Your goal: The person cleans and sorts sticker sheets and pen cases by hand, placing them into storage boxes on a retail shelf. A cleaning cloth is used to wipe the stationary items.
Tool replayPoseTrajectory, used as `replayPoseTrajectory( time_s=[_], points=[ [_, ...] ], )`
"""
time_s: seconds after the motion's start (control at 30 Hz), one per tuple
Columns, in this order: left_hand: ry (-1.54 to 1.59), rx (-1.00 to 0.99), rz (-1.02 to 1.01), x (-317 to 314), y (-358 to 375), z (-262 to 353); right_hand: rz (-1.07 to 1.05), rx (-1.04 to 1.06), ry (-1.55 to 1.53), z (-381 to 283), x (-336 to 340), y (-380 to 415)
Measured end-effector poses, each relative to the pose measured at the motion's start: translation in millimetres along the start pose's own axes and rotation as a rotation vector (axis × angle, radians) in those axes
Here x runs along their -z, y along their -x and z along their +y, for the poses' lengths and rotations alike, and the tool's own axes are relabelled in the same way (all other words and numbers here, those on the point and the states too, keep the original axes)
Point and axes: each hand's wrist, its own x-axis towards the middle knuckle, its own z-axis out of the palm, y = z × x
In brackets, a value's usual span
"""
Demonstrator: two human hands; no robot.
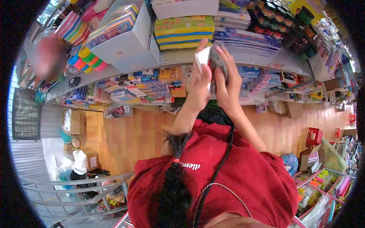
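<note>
In front of my chest, above the shelf edge, both hands are raised close together. My left hand (199, 85) is closed around a small white box-like item (203, 57), with the thumb along its near side. A crumpled grey cloth (218, 60) lies under the fingers of my right hand (230, 85), which press it against the item's right side. Most of that side is covered by the cloth, so the item's exact kind cannot be made out. Directly behind the hands are stacked yellow and blue boxes (184, 30) and a pile of purple-edged packs (247, 43).
Shelves (167, 57) packed with stationery-like goods run across the front. A white carton (125, 47) stands at left, near a blurred person's head (49, 57). Behind me are a metal railing (76, 182), cardboard boxes (74, 121) and a red crate (314, 136).
</note>
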Motion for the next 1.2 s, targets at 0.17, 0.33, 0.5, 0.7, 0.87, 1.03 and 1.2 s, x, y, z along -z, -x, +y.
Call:
replayPoseTrajectory(
  time_s=[0.17,0.33,0.5,0.7,0.87,1.03,1.2],
  points=[
    [-0.048,0.021,0.08,-13.3,3.2,4.6,-0.113,0.083,-0.004,-11.4,-1.5,-14.4],
    [0.311,0.174,0.191,4.6,-4.7,21.3,-0.34,0.161,-0.044,-11.1,0.8,6.0],
    [0.25,0.296,0.151,-5.4,8.2,1.6,-0.19,0.075,0.009,9.2,3.9,-22.5],
    [0.284,0.359,0.324,7.2,8.3,17.9,-0.298,0.178,0.057,-19.6,-6.5,-8.2],
    [0.297,0.203,0.187,18.6,-0.1,23.4,-0.38,0.137,0.041,3.7,0.3,6.0],
    [0.22,0.275,0.288,-14.9,9.7,3.8,-0.227,0.066,-0.007,-3.0,-1.0,-34.2],
    [0.326,0.383,0.403,7.7,-0.2,22.4,-0.346,0.117,-0.006,-17.5,-5.8,-3.3]
  ],
)
